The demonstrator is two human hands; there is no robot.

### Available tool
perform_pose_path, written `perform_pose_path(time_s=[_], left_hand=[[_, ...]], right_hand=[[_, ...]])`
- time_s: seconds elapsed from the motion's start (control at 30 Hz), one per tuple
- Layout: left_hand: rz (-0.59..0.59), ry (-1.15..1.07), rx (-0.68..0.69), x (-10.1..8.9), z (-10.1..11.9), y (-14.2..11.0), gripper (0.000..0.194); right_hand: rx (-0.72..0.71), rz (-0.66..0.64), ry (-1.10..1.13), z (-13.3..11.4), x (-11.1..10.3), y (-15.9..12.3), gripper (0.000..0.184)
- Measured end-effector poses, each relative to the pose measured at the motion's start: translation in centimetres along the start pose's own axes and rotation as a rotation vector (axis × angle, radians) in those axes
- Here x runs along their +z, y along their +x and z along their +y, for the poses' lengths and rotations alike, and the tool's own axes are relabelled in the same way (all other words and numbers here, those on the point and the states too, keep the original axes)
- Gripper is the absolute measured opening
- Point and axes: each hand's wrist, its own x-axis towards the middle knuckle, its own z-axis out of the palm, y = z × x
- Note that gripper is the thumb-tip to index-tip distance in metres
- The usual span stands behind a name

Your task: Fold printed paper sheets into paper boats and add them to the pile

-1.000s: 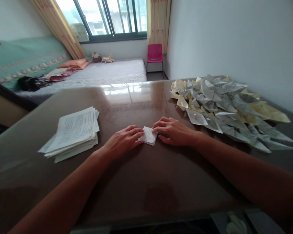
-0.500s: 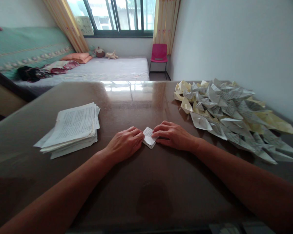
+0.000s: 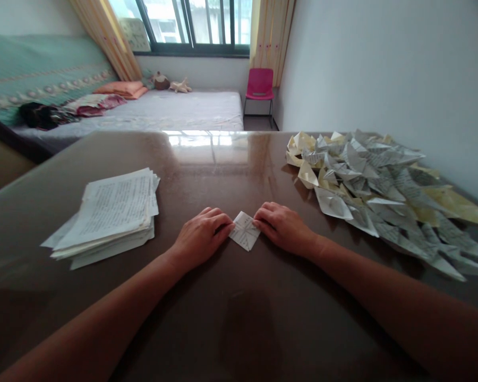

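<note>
A small folded paper square [image 3: 245, 231] with printed text is turned corner-up over the brown table [image 3: 207, 297], its fold lines crossing near the centre. My left hand [image 3: 204, 233] pinches its left corner between thumb and fingers. At the opposite corner, my right hand [image 3: 282, 225] grips the paper in the same way, fingers curled. The fingertips cover both side corners, while the top and bottom corners show.
On the left lies a stack of printed sheets [image 3: 111, 212]. A heap of folded paper boats [image 3: 366, 175], white and yellowish, spreads over the right side near the wall [image 3: 366, 74]. Beyond the table are a bed [image 3: 191, 111] and a pink chair [image 3: 260, 85].
The folded paper now shows a different face, with crossing fold lines. My fingers have shifted to pinch its two side corners. The view has also tilted slightly.
</note>
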Motion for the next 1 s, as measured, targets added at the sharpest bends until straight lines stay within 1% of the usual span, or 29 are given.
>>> perform_pose_path(time_s=[0.07, 0.2, 0.43, 0.57, 0.63, 0.7, 0.77, 0.87, 0.93, 1.0], left_hand=[[0.000, 0.007, -0.042, 0.1, 0.1, 0.2, 0.030], [0.019, 0.076, -0.094, 0.2, 0.4, 0.5, 0.030], [0.060, 0.200, -0.078, 0.4, 0.9, 0.7, 0.028], [0.078, 0.227, -0.098, 0.3, 1.3, 0.5, 0.020], [0.075, 0.211, -0.043, 0.3, 1.4, 0.4, 0.016], [0.056, 0.209, 0.063, 0.2, 1.4, 0.2, 0.017], [0.033, 0.229, 0.154, 0.1, 1.3, 0.0, 0.020], [0.014, 0.276, 0.226, -0.1, 1.1, -0.3, 0.024], [0.016, 0.307, 0.265, -0.4, 0.9, -0.6, 0.026], [0.013, 0.335, 0.299, -0.9, 0.7, -0.9, 0.027]], right_hand=[[0.046, -0.003, -0.064, -0.4, 0.2, 0.2, 0.029], [0.085, 0.001, -0.169, -0.9, 0.2, 0.5, 0.031], [0.101, 0.011, -0.231, -1.2, 0.0, 0.5, 0.032], [0.103, 0.026, -0.224, -1.1, 0.1, 0.5, 0.031], [0.118, 0.038, -0.212, -1.0, 0.3, 0.5, 0.030], [0.127, 0.056, -0.194, -0.9, 0.3, 0.4, 0.029], [0.070, 0.060, -0.177, -0.8, 0.3, 0.4, 0.024], [-0.116, 0.022, -0.242, -0.9, -0.2, 0.1, 0.018], [-0.208, -0.017, -0.328, -1.2, -0.8, -0.3, 0.018], [-0.243, -0.053, -0.400, -1.6, -1.4, -0.8, 0.023]])
